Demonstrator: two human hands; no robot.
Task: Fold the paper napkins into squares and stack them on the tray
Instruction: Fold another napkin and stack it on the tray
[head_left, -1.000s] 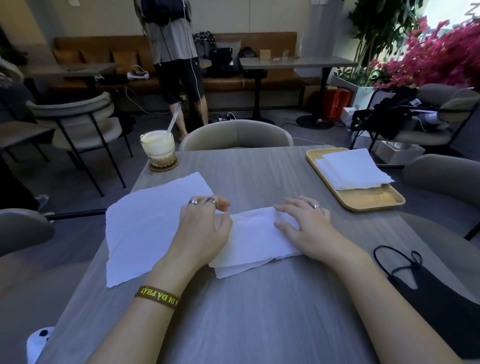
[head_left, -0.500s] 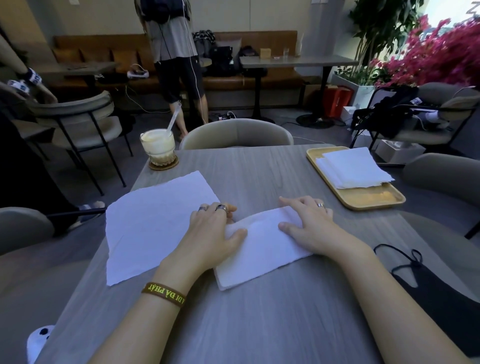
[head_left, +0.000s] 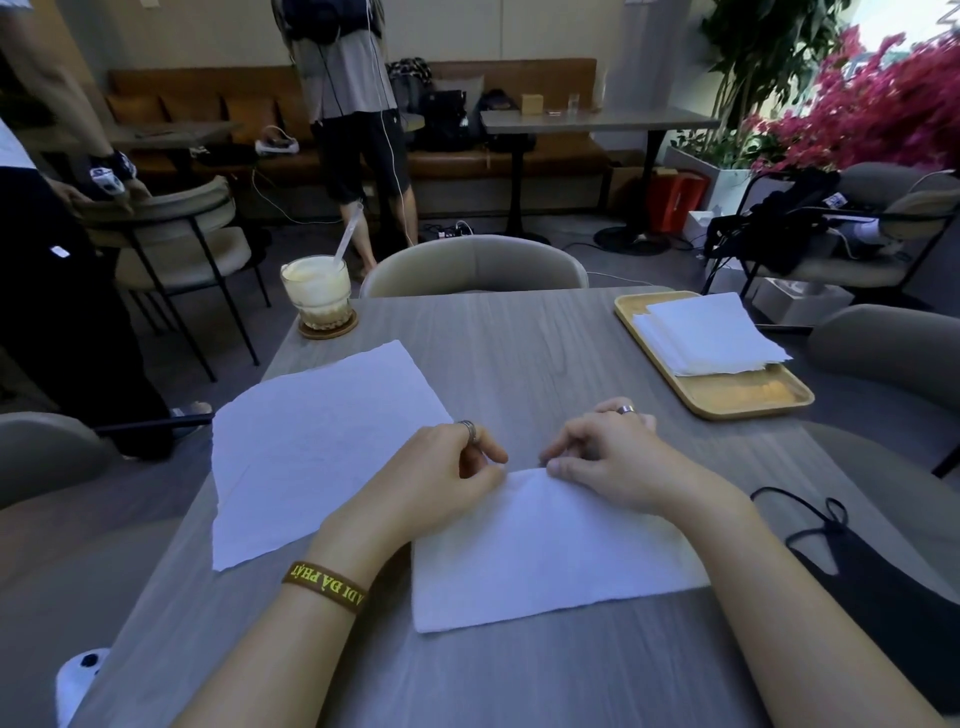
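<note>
A folded white napkin lies flat on the grey table in front of me. My left hand and my right hand both pinch its far edge with curled fingers, close together near the middle. An unfolded white napkin lies to the left, partly under my left forearm. At the far right a yellow tray carries a stack of folded napkins.
A glass with a creamy drink and a straw stands on a coaster at the table's far left corner. A black face mask lies at the right edge. Chairs surround the table; two people stand beyond it.
The folded napkin has shifted toward me and lies wider. Both hands went from pressing flat on it to pinching its far edge, moving close together.
</note>
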